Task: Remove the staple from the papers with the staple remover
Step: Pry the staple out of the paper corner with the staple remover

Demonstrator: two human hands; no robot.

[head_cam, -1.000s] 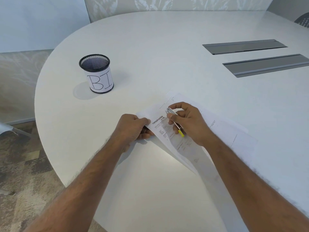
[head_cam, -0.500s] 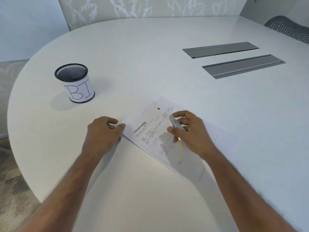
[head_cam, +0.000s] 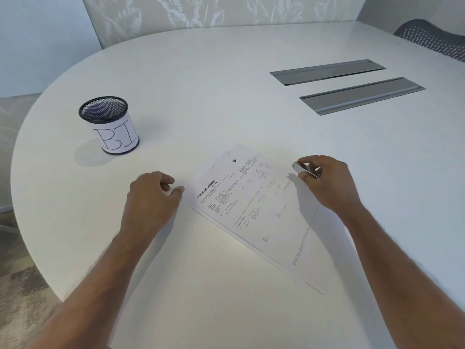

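While lying flat on the white tabletop [head_cam: 226,71], papers [head_cam: 251,210] sit between the two hands, printed side up, angled so one corner points toward the far edge. No staple to be made out at any corner: too small to tell, so cannot say whether already pulled or not yet lifted. Judged as either just past the pull or between attempts, since staple remover [head_cam: 305,171] held off the sheet, just beside its right edge, not engaged with any corner. Right hand [head_cam: 329,182] curled narrow, fingers [head_cam: 302,162] pinching the slim metal tool. Left hand [head_cam: 151,197] resting loosely curled at the papers' left corner, fingertips touching or nearly touching the edge, gripping nothing visible. Left to do, if the staple remains: bring tool to the corner and pry.

Black mesh cup [head_cam: 109,124], labelled "BI" on a white wrap, standing upright well to the left; interior looks empty, though bottom not fully shown.
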